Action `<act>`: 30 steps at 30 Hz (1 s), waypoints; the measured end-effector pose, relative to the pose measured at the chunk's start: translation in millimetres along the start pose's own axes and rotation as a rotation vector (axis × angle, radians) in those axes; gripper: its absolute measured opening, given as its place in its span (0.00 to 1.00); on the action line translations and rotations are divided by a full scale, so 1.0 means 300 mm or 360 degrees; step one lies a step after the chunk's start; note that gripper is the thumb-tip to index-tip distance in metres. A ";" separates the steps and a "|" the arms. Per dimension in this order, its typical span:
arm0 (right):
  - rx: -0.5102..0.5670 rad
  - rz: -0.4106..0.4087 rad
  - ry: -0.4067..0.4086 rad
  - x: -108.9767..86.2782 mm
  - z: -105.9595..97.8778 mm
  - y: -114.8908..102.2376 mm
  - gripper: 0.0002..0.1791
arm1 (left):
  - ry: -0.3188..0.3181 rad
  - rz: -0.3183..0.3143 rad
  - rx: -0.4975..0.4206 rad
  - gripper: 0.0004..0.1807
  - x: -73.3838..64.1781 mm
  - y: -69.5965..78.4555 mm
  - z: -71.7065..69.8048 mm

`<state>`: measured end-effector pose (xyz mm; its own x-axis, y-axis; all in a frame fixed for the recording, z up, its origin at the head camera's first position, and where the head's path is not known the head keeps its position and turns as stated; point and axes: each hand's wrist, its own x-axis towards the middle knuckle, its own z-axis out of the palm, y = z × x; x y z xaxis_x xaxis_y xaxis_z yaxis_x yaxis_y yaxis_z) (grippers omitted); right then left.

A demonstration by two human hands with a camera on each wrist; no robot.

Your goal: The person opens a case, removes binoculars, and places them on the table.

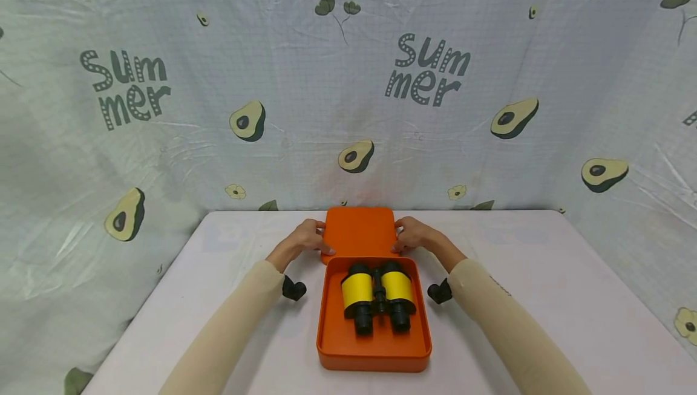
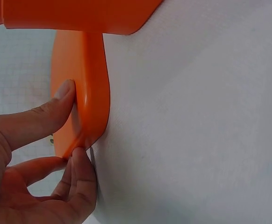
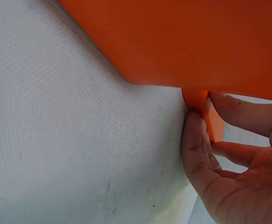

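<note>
My left hand [image 1: 306, 236] and right hand [image 1: 415, 235] are nearly closed, pinching opposite edges of the flat, square orange lid with rounded corners [image 1: 360, 228], thumbs against its upper face and fingers at its sides. The lid is at the centre of the head view, just above the open, rectangular orange box [image 1: 376, 363] on the white counter [image 1: 501, 238]. Black-and-yellow binoculars [image 1: 379, 298] lie inside the box, lower centre.

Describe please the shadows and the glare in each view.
Head: soft shadows on the tabletop beside both sleeves, pale shine on the wrinkled backdrop; left wrist: thin highlight along the edge of the orange lid; right wrist: narrow dark shadow beside the orange box.
</note>
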<state>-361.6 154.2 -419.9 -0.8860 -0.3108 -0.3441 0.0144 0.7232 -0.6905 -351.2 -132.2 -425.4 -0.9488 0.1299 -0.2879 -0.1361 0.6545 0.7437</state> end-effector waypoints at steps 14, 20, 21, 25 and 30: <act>-0.0035 0.0065 0.0012 0.001 -0.001 -0.004 0.42 | -0.0059 0.0012 -0.0004 0.48 -0.009 0.007 -0.009; 0.0017 0.0062 -0.0038 -0.006 -0.024 -0.002 0.44 | -0.0028 -0.0014 -0.0012 0.48 -0.016 0.014 -0.004; 0.0015 0.0045 -0.0032 -0.009 -0.027 0.000 0.44 | -0.0012 -0.0022 -0.0010 0.48 -0.018 0.016 -0.004; 0.0016 -0.0041 0.0033 -0.035 -0.039 0.002 0.43 | 0.0036 -0.0030 -0.0007 0.47 -0.036 0.021 -0.008; 0.0093 -0.0151 0.0157 -0.100 -0.066 -0.014 0.39 | 0.0091 0.0001 -0.0114 0.44 -0.090 0.034 -0.025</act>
<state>-344.3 172.8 -394.2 -0.9259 -0.3118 -0.2132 -0.0473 0.6556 -0.7537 -329.0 -134.7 -405.4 -0.9633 0.0865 -0.2541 -0.1535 0.5991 0.7858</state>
